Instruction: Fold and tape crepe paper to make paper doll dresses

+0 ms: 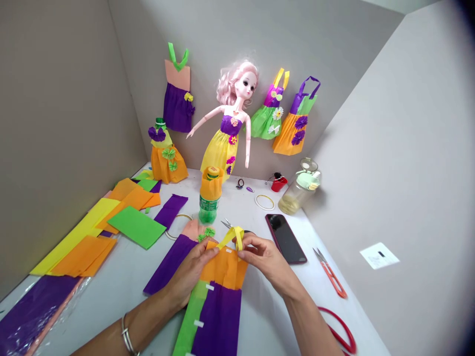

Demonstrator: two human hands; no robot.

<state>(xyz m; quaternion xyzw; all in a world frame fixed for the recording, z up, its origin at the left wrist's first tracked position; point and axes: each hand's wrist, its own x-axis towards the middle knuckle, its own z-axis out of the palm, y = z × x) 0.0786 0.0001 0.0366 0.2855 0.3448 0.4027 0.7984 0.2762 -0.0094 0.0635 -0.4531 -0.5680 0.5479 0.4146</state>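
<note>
A paper doll dress point(218, 316) with an orange top and purple and green lower panels, joined by bits of white tape, hangs from my hands above the table. My left hand point(191, 272) is closed on its upper left edge, thumb on the front. At the upper right corner, my right hand point(267, 259) pinches the end of a looped yellow paper strap point(232, 236). Both strap ends meet the top edge of the orange part. Partly hidden behind my right hand lie small scissors point(227, 224). A purple and pink paper piece point(170, 267) lies beside my left hand.
Colored paper sheets point(137, 226) cover the left side. A green bottle point(209, 205) wrapped in orange paper stands ahead. To the right are a phone point(285, 238), red-handled snips point(330, 274), tape point(264, 201) and a jug point(297, 193). Behind are a doll point(232, 123) and several paper dresses.
</note>
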